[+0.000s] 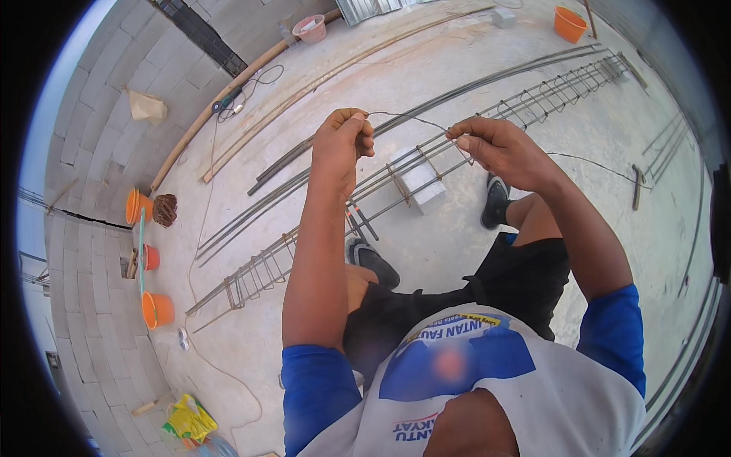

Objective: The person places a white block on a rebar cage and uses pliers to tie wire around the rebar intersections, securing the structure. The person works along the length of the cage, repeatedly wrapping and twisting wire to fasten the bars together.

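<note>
Past the left end of the rebar cage (398, 184) stand two orange buckets (158, 310) and a red bucket (152, 257); their contents I cannot tell. On the cage's far side, a pink bucket (309, 30) contains something pale. Above the cage, the left hand (364, 122) pinches a thin wire (411, 116), which runs rightward in a low arch, its long axis slanting across the cage's, to the right hand (454, 137), also pinching it. An orange bucket (570, 26) stands beyond the cage, near its right end.
</note>
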### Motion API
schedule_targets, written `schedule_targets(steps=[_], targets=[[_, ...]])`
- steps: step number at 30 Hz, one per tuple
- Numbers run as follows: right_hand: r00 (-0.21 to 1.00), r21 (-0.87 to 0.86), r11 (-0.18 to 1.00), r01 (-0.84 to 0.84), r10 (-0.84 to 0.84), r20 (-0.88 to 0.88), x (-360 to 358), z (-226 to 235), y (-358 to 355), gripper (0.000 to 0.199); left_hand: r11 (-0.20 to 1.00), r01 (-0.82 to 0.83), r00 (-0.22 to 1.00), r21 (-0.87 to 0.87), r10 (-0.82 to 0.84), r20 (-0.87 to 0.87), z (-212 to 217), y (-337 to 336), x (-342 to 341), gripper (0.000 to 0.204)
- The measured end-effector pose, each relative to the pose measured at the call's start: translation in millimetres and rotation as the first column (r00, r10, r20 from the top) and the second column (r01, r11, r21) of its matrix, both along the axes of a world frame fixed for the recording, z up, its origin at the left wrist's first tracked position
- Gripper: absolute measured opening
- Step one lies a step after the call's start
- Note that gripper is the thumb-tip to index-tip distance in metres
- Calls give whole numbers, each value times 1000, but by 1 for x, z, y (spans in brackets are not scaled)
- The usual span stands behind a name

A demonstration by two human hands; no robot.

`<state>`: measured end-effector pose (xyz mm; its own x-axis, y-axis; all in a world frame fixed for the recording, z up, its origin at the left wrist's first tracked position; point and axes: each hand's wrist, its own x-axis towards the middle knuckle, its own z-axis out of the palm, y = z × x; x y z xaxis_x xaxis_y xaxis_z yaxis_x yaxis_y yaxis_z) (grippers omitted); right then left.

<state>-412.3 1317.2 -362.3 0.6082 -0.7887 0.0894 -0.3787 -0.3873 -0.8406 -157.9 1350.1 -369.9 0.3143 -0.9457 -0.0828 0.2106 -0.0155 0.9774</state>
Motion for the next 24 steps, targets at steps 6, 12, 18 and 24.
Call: schedule_targets(steps=[6, 12, 18, 24], targets=[[991, -374, 920, -113, 77, -110, -20, 7, 8, 20, 949, 315, 946, -30, -312, 89, 21, 33, 24, 12], [931, -642, 744, -185, -77, -357, -24, 2, -14, 16, 850, 516, 809, 102, -523, 268, 30, 44, 26, 12], [945, -319, 947, -45, -64, -321, 38, 4, -2, 18, 910, 403, 879, 95, -414, 237, -11, 15, 58, 15], [980, -288, 958, -6, -51, -191, 93, -73, -38, 22, 870, 458, 864, 181, -484, 140, -82, -41, 90, 18]])
